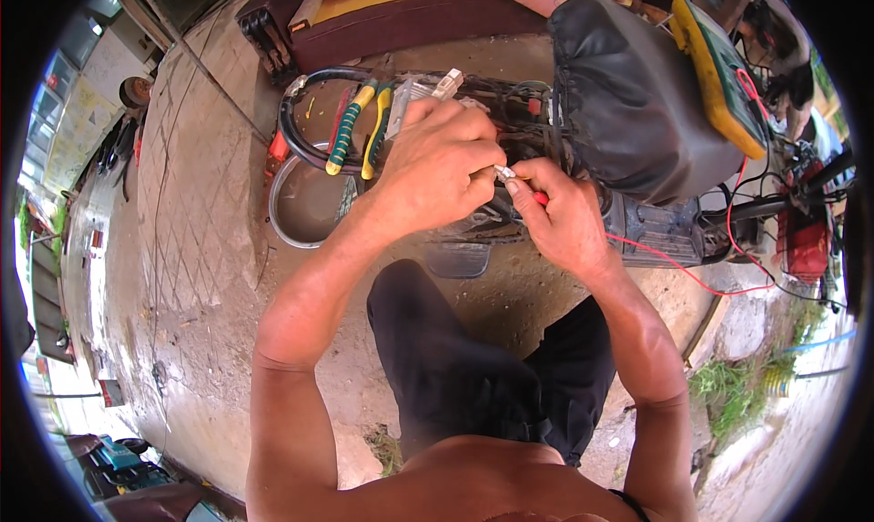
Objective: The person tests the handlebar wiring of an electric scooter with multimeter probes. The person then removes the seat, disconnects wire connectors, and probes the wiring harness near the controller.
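Observation:
My left hand [435,167] is closed, its thumb and fingers pinched at a small whitish wire connector [503,172]. Right beside it my right hand [564,214] is closed on a red test probe [541,198], and its fingertips meet the connector. From under the right hand a red test lead [674,265] runs toward a yellow-and-green multimeter [719,78], propped against the black scooter seat [637,94]. Beyond my left hand lies a pale block connector [448,84]. Pliers with green-and-yellow handles [350,131] rest on the scooter's rear, left of that hand. The probe's tip is hidden.
Below the pliers is a round metal ring [273,203]. A maroon bench [419,26] stands behind the scooter. The scooter's footboard [651,231] and handlebar are at the right. Dusty concrete [200,176] spreads to the left, and grass [733,390] grows at lower right.

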Action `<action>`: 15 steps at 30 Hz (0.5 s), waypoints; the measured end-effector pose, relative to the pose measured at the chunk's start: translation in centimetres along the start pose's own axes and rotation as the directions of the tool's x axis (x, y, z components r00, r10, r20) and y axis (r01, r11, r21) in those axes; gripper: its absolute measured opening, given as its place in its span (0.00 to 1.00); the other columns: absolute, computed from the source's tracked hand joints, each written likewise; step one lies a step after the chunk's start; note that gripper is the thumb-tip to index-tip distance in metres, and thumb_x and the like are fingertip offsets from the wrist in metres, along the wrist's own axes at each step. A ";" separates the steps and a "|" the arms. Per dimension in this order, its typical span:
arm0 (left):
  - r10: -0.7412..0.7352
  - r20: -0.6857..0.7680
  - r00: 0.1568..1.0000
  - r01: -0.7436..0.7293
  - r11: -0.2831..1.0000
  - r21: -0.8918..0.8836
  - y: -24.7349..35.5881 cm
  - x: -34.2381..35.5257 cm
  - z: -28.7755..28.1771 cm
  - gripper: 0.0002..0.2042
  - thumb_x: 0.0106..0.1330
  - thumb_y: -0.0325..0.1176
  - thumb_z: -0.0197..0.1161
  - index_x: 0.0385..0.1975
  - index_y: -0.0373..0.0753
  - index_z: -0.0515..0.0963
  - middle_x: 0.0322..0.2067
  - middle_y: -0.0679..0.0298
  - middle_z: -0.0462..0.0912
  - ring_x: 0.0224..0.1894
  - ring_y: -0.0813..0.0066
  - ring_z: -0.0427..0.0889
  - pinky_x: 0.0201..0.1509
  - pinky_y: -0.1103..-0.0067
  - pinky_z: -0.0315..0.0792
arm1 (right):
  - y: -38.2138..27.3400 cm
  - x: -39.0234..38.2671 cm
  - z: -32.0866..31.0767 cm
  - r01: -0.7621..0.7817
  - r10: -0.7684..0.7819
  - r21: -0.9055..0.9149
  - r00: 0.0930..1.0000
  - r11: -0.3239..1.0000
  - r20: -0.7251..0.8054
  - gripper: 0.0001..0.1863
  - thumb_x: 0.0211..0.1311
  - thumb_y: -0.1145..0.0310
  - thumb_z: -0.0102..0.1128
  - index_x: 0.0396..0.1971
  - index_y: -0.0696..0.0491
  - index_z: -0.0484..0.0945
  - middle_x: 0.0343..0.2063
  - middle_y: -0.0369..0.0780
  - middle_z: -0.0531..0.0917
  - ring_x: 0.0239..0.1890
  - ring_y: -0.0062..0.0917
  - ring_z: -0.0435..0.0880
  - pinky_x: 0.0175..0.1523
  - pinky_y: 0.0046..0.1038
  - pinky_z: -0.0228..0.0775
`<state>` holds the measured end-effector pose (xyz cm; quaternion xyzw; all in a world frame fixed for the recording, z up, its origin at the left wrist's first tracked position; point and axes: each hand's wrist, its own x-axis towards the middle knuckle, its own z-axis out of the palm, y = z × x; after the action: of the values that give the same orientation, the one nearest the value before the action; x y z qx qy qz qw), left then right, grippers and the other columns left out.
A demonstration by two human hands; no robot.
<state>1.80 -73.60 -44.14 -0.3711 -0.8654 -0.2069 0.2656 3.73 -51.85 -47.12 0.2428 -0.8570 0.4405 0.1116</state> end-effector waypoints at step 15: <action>-0.006 -0.070 0.998 0.007 1.000 0.016 -0.2 0.0 0.5 0.03 0.51 0.31 0.66 0.24 0.43 0.85 0.33 0.69 0.81 0.42 0.65 0.79 0.57 0.67 0.66 | 1.3 0.4 -1.6 0.058 -0.041 -0.124 0.991 0.991 0.131 0.09 0.70 0.61 0.66 0.41 0.51 0.80 0.26 0.45 0.85 0.30 0.44 0.87 0.35 0.40 0.77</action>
<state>1.49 -73.46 -44.58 -0.3587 -0.8584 -0.2137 0.2979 2.67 -50.06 -46.93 0.2842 -0.8825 0.3654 0.0827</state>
